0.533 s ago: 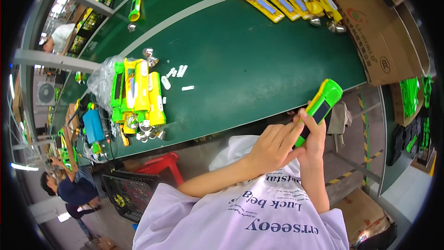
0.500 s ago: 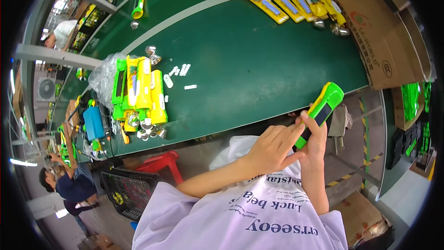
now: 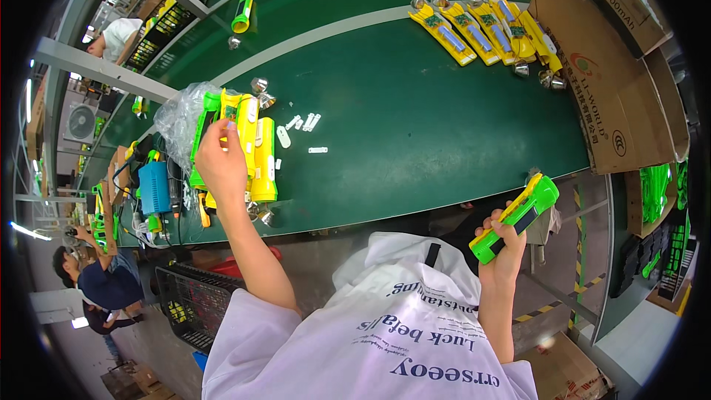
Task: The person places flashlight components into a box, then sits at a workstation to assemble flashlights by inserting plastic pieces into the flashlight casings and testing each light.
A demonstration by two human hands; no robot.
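My right hand point(image 3: 505, 241) is wrapped round a green and yellow flashlight point(image 3: 524, 216) with a dark panel on its side, held out past the table's front edge. My left hand point(image 3: 222, 157) is at the pile on the left of the table, its fingers curled together over a yellow flashlight half-shell point(image 3: 231, 109) with a small circuit board inside. What the fingertips pinch there is hidden. Beside this hand lie a green shell point(image 3: 206, 120) and more yellow housings point(image 3: 264, 159). Shiny reflector cups point(image 3: 260, 85) lie at the pile's far end.
Small white plastic pieces point(image 3: 312, 121) lie right of the pile on the green table point(image 3: 385, 133). Several yellow half-shells with blue cells point(image 3: 465, 38) line the far right, beside a cardboard box point(image 3: 592, 67). A clear plastic bag point(image 3: 178, 118) and a blue device point(image 3: 154, 187) are at the left.
My left hand has left the flashlight and moved left to the pile of housings. My right hand keeps the flashlight, now slightly lower. The view has shifted a little.
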